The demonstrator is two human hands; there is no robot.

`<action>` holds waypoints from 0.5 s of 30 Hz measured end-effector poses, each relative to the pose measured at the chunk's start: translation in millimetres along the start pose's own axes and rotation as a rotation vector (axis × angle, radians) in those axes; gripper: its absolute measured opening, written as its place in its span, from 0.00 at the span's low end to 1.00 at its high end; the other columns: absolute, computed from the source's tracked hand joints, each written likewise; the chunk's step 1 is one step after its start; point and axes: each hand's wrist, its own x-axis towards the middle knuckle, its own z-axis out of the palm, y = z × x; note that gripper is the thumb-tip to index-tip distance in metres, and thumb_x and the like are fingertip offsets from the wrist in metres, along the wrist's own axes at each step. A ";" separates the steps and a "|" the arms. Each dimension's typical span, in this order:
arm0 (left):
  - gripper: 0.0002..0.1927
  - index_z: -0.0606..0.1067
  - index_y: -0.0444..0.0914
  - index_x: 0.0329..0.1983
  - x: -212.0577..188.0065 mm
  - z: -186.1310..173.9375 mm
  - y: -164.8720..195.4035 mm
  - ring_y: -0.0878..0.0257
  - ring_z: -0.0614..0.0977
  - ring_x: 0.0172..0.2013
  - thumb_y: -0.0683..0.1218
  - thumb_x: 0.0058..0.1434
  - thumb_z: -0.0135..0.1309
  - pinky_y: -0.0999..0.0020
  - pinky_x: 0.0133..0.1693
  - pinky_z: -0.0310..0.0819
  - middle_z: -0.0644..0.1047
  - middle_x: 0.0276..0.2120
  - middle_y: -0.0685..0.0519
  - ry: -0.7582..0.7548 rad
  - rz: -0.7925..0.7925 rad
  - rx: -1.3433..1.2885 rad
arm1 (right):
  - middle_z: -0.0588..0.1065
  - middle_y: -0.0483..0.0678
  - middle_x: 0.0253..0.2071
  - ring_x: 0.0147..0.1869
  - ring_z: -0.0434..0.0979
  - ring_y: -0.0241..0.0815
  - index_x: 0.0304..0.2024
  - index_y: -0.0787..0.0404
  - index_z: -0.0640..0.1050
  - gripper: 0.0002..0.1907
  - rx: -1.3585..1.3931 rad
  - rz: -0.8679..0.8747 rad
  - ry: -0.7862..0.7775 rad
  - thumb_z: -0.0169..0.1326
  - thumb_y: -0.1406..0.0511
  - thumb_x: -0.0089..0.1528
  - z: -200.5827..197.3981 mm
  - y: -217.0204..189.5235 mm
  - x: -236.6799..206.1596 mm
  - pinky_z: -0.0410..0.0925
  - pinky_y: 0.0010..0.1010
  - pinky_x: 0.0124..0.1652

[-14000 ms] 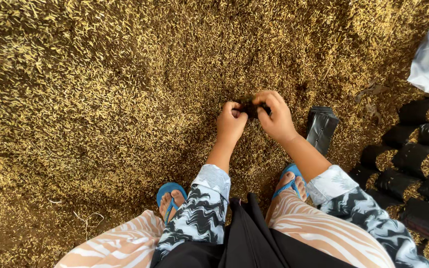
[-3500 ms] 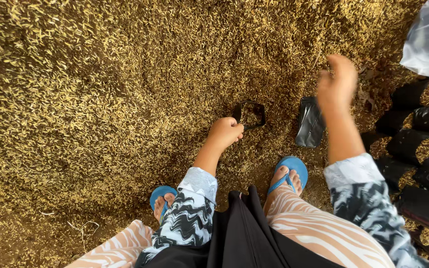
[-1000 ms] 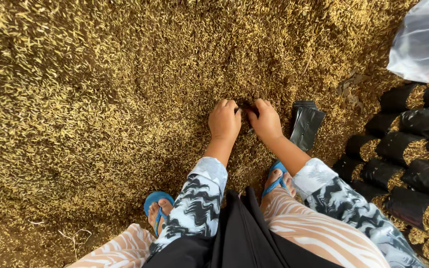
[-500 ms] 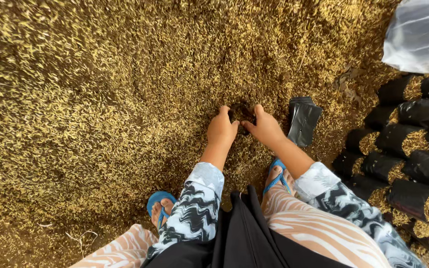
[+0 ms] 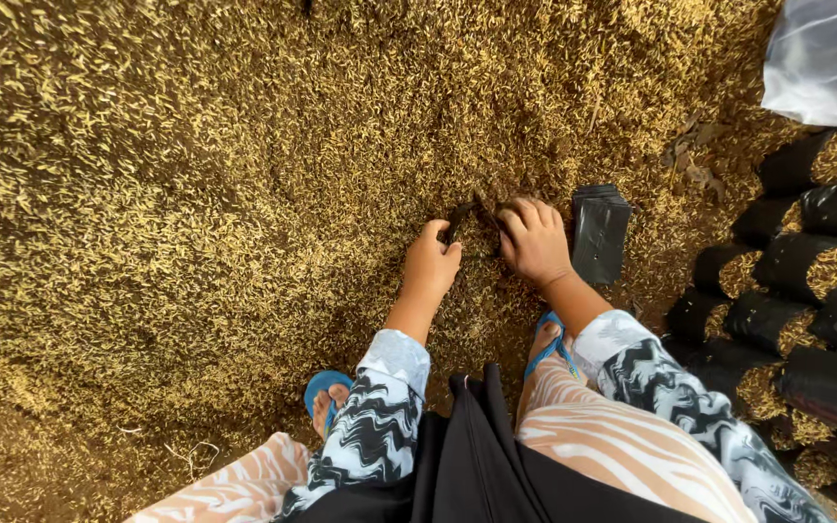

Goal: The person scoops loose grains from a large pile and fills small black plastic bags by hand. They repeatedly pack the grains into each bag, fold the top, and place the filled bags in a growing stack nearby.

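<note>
My left hand and my right hand sit close together on a big heap of golden rice husks. Between them is a small black plastic bag, mostly buried in husks; both hands grip its rim. Just right of my right hand, a stack of flat empty black bags stands in the husks.
Several filled black bags topped with husks lie stacked at the right. A clear plastic sack sits at the top right. My feet in blue sandals rest at the heap's near edge.
Earlier my right hand was raised toward the stack of bags; it came back to the small bag. Over the last second both hands stayed on the bag and shifted slightly.
</note>
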 end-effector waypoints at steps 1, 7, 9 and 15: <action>0.24 0.71 0.41 0.61 -0.3 1.1 0.9 0.55 0.83 0.30 0.49 0.62 0.57 0.57 0.35 0.76 0.81 0.29 0.49 0.002 0.000 -0.008 | 0.72 0.54 0.58 0.61 0.71 0.57 0.54 0.57 0.76 0.20 -0.028 0.012 -0.024 0.57 0.62 0.60 2.2 0.6 -4.8 0.64 0.50 0.58; 0.20 0.71 0.36 0.50 -8.6 5.6 9.5 0.54 0.84 0.30 0.53 0.62 0.58 0.57 0.35 0.77 0.81 0.29 0.48 -0.014 -0.118 -0.008 | 0.75 0.50 0.42 0.44 0.75 0.49 0.42 0.56 0.77 0.10 -0.009 0.189 -0.133 0.58 0.58 0.66 10.2 15.9 -3.9 0.69 0.38 0.43; 0.18 0.75 0.36 0.40 -12.2 5.8 9.3 0.53 0.83 0.29 0.56 0.62 0.58 0.57 0.36 0.76 0.81 0.28 0.46 0.000 -0.084 0.053 | 0.76 0.48 0.37 0.38 0.75 0.44 0.41 0.58 0.77 0.09 0.228 0.378 -0.081 0.57 0.59 0.67 8.5 17.7 5.5 0.69 0.33 0.39; 0.19 0.77 0.36 0.32 -11.5 12.9 1.9 0.49 0.83 0.28 0.57 0.62 0.55 0.54 0.35 0.76 0.81 0.26 0.45 0.049 -0.044 0.028 | 0.72 0.41 0.36 0.39 0.69 0.33 0.41 0.61 0.74 0.04 1.467 0.618 0.181 0.48 0.68 0.70 1.8 -7.3 29.0 0.66 0.27 0.41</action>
